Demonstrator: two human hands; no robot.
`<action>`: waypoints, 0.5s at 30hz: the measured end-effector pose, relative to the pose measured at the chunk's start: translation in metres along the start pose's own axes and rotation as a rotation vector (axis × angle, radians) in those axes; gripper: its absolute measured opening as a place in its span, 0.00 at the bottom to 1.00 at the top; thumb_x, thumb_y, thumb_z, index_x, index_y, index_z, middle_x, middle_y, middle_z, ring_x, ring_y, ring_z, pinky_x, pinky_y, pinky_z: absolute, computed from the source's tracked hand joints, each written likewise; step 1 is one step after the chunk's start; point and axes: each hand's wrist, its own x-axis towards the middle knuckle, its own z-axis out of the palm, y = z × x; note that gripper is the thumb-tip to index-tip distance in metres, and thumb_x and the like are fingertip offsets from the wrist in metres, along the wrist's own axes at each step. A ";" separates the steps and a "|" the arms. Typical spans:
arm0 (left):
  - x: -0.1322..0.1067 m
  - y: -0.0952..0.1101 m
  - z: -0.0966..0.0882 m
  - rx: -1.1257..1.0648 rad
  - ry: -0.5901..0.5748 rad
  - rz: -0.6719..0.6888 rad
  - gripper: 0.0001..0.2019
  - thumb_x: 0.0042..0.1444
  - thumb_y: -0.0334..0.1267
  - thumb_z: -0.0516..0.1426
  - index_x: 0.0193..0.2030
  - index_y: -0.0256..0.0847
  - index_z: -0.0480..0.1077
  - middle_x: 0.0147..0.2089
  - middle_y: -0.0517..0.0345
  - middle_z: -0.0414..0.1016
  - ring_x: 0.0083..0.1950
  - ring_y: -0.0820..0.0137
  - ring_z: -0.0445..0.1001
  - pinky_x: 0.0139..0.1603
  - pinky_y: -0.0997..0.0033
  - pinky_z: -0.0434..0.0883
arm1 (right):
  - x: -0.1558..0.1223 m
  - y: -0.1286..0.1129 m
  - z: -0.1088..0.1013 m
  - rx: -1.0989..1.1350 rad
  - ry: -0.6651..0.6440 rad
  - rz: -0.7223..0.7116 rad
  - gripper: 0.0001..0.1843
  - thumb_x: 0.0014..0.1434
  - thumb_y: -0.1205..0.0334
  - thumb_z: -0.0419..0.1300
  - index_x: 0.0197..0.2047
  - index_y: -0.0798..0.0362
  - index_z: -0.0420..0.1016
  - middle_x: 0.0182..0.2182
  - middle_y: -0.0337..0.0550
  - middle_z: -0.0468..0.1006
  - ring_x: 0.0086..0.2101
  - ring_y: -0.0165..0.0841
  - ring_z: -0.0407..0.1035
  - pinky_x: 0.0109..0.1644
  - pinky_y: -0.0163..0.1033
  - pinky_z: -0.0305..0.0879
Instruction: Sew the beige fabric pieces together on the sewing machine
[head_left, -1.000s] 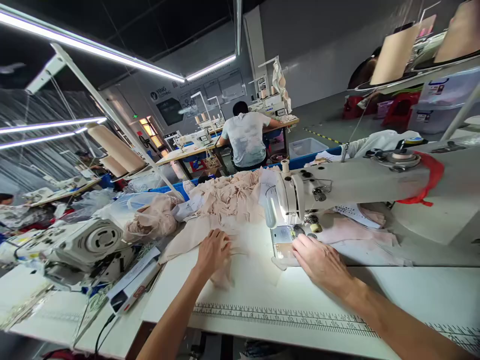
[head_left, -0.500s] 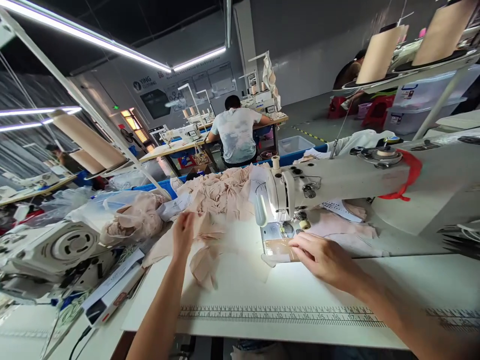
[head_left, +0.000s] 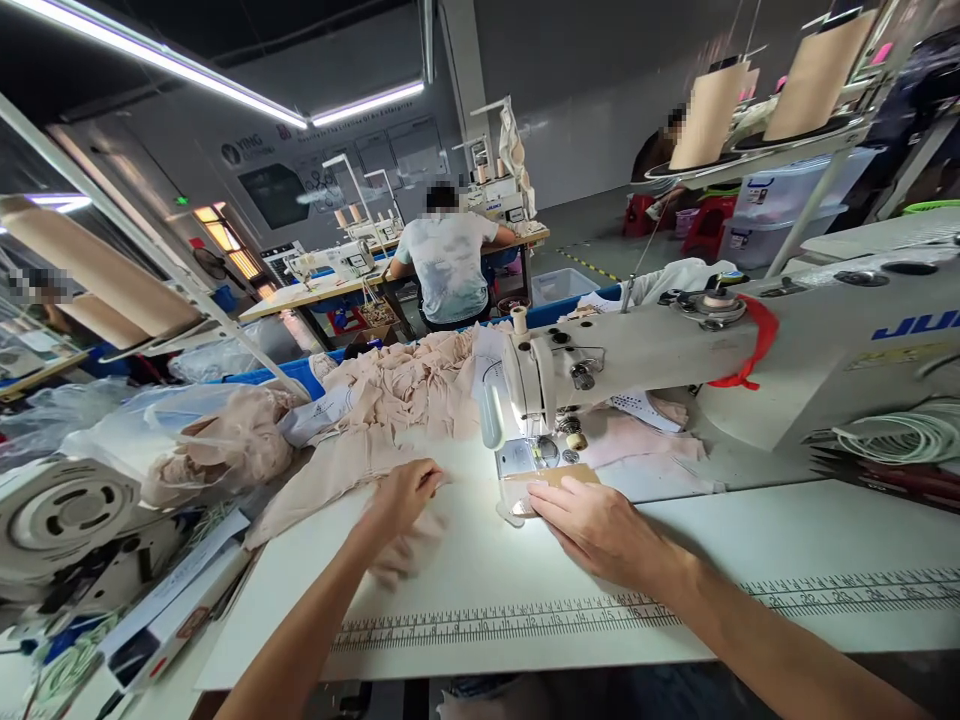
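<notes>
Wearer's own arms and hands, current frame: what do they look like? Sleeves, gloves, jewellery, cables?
Two human hands, left hand and right hand, with no gloves. Left forearm and right forearm are bare as far as the frame shows; no sleeve in view. No watch, bracelet, ring or cable visible on either. Finer markings too small to tell.

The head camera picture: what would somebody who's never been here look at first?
Probably the big pale sewing machine right of the middle, with a bright red ribbon hanging around its arm. Next, perhaps, the right hand near its lit working end and the left hand over the white table. Then maybe the tall tan thread cones at upper right, and the crumpled peach cloth heaped behind the hands.
</notes>
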 end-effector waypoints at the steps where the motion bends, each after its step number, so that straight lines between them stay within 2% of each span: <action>1: 0.005 0.002 -0.003 -0.001 -0.005 -0.005 0.14 0.62 0.45 0.50 0.29 0.42 0.68 0.27 0.58 0.74 0.30 0.67 0.71 0.35 0.68 0.64 | 0.000 0.000 0.000 -0.007 -0.014 -0.005 0.17 0.66 0.74 0.51 0.50 0.55 0.78 0.44 0.49 0.81 0.36 0.36 0.68 0.37 0.40 0.63; 4: 0.013 0.025 -0.003 -0.117 -0.074 0.021 0.12 0.60 0.45 0.52 0.30 0.42 0.69 0.28 0.59 0.76 0.27 0.70 0.67 0.31 0.70 0.62 | 0.000 0.002 0.003 -0.021 -0.028 -0.014 0.16 0.66 0.74 0.51 0.50 0.56 0.77 0.47 0.49 0.80 0.37 0.37 0.67 0.38 0.41 0.63; 6: 0.016 0.046 0.008 -0.241 -0.133 0.068 0.10 0.59 0.44 0.53 0.31 0.42 0.68 0.28 0.60 0.77 0.25 0.72 0.65 0.29 0.71 0.61 | 0.001 0.003 0.004 -0.024 -0.035 -0.021 0.15 0.67 0.73 0.51 0.49 0.56 0.77 0.48 0.50 0.80 0.38 0.37 0.68 0.38 0.42 0.62; 9: 0.028 0.067 0.035 -0.362 -0.188 0.128 0.09 0.56 0.44 0.55 0.28 0.42 0.65 0.25 0.62 0.73 0.26 0.73 0.66 0.29 0.73 0.61 | 0.002 0.007 0.003 -0.015 -0.065 -0.015 0.13 0.68 0.71 0.51 0.46 0.55 0.77 0.42 0.48 0.79 0.39 0.39 0.68 0.40 0.43 0.63; 12: 0.042 0.068 0.058 -0.392 -0.240 0.111 0.10 0.53 0.45 0.56 0.28 0.43 0.64 0.22 0.65 0.68 0.25 0.72 0.66 0.28 0.73 0.62 | 0.001 0.013 0.002 0.000 -0.089 -0.007 0.13 0.68 0.71 0.50 0.46 0.54 0.76 0.41 0.48 0.79 0.40 0.39 0.67 0.42 0.43 0.64; 15: 0.051 0.061 0.069 -0.346 -0.226 0.089 0.10 0.54 0.46 0.56 0.29 0.43 0.64 0.21 0.66 0.66 0.25 0.72 0.67 0.27 0.74 0.63 | -0.002 0.021 0.002 0.045 -0.091 0.016 0.15 0.66 0.71 0.51 0.49 0.52 0.77 0.45 0.49 0.79 0.42 0.38 0.68 0.44 0.42 0.66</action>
